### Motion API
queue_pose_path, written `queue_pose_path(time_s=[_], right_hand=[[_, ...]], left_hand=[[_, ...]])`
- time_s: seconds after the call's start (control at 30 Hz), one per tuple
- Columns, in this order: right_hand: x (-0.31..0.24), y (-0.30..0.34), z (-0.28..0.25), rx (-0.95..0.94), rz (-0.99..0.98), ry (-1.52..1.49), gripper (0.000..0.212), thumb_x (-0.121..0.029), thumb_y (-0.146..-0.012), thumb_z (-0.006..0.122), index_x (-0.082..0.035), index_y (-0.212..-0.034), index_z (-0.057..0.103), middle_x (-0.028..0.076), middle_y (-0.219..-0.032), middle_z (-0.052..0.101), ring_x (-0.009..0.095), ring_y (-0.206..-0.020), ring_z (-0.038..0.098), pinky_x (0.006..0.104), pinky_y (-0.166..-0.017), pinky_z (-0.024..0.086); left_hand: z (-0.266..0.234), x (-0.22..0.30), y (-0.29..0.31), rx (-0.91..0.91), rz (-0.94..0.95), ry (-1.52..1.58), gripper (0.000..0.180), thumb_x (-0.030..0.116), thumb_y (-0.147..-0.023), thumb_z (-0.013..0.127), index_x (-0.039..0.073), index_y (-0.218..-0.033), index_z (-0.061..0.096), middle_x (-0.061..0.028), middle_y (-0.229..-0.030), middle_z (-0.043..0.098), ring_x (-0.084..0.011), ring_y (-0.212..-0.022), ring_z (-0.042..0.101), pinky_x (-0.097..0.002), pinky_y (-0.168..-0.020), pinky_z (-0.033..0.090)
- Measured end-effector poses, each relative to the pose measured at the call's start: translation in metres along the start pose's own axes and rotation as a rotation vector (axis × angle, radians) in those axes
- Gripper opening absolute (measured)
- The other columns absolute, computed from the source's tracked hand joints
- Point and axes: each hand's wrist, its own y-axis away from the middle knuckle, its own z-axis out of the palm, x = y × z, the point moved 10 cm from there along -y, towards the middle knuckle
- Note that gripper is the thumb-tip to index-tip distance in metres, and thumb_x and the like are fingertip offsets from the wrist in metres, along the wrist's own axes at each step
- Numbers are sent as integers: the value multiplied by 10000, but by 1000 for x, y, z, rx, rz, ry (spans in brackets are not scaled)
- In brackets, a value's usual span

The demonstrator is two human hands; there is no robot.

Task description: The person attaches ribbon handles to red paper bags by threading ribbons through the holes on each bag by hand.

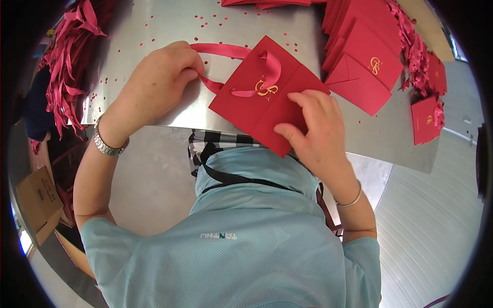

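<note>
A flat red paper gift bag [241, 105] with a gold emblem lies turned at an angle on the metal table, its near corner jutting past the front edge. Two holes in it carry a pinkish-red ribbon [223, 50], which forms a loop over the emblem and runs left in two strands. My left hand [162, 77] is closed, pinching those strands between thumb and fingers. On the bag's right part rests my right hand [321, 128], thumb and fingertips spread apart against the paper. Its palm hides the bag's right edge.
Stacked red bags [354, 56] stand at the right, with more ribboned bags [426, 120] beyond them. A thick bundle of red ribbons [69, 61] hangs over the table's left edge. Small red paper dots [205, 23] are scattered on the metal table [169, 110]. A cardboard box [38, 200] is at lower left.
</note>
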Motion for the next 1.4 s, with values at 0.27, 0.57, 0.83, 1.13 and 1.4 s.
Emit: queue_pose_path(time_s=[0.27,0.57,0.83,1.13,1.4], right_hand=[[30,-51,26,-224,469,-312,340,-364,-834,688,-31,-770,705,115,-624,638,239,-579,613,340,-554,460],[19,-42,44,-349,659,-1725,123,-70,-888,648,-11,-995,651,-57,-621,501,33,-507,341,208,-484,258],[23,-24,60,-337,646,-1571,129,-77,-895,643,13,-986,655,-46,-694,552,21,-565,382,198,-506,288],[16,-30,59,-393,646,-1210,118,-59,-894,609,23,-937,682,-32,-697,571,12,-541,384,185,-482,297],[0,-28,57,-509,447,-1083,107,-69,-890,620,0,-930,692,-50,-666,587,6,-581,478,187,-509,372]], left_hand=[[2,1,8,58,-65,83,77,46,-844,580,11,-893,629,-145,-888,634,-341,-800,608,-402,-732,487],[14,0,11,37,-54,54,67,72,-853,585,42,-884,637,-118,-868,648,-336,-802,622,-412,-695,495],[4,-2,12,92,-102,-191,57,43,-838,595,62,-882,626,-93,-866,624,-323,-772,624,-390,-663,496],[-37,-49,13,281,-151,-534,90,105,-872,544,108,-898,630,-70,-890,625,-321,-787,631,-412,-644,506],[-46,-66,2,296,-175,-475,170,121,-895,576,101,-1051,639,-71,-992,652,-286,-815,631,-335,-703,500]])
